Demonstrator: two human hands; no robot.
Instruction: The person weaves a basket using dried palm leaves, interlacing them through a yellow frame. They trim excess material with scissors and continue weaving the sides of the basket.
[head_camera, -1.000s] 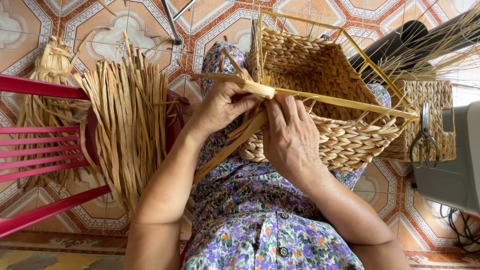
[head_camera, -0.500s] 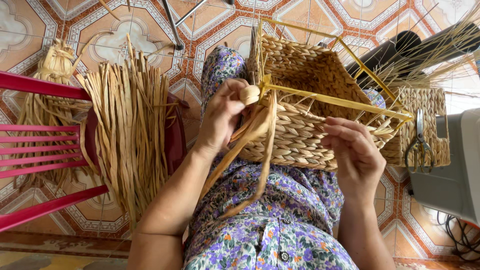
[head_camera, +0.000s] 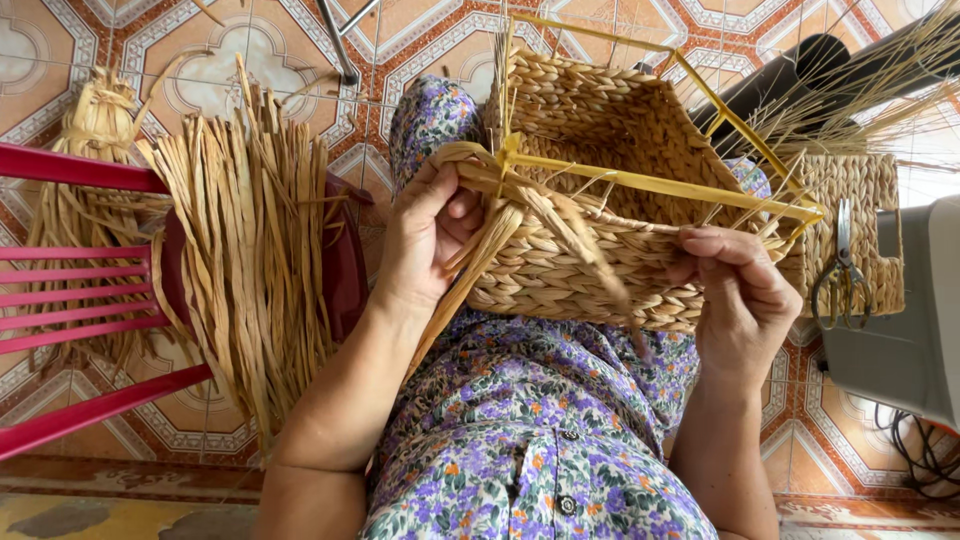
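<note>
A half-woven straw basket (head_camera: 610, 130) on a yellow wire frame (head_camera: 640, 183) rests on my lap. My left hand (head_camera: 425, 240) pinches a flat straw strand (head_camera: 470, 260) wrapped over the frame's near left corner; the strand's loose ends trail down across my flowered dress. My right hand (head_camera: 745, 300) grips the basket's woven side wall at its near right corner, fingers curled over the rim below the yellow rod.
A thick bundle of dried straw strips (head_camera: 255, 260) hangs over a red plastic chair (head_camera: 90, 260) at my left. Another woven basket (head_camera: 860, 230) with scissors (head_camera: 843, 265) hung on it stands at the right, beside a grey machine (head_camera: 920, 320). Patterned tile floor lies below.
The left hand has pulled the strand over the frame corner. The right hand slid from the basket's middle to its right corner. The basket tilted slightly.
</note>
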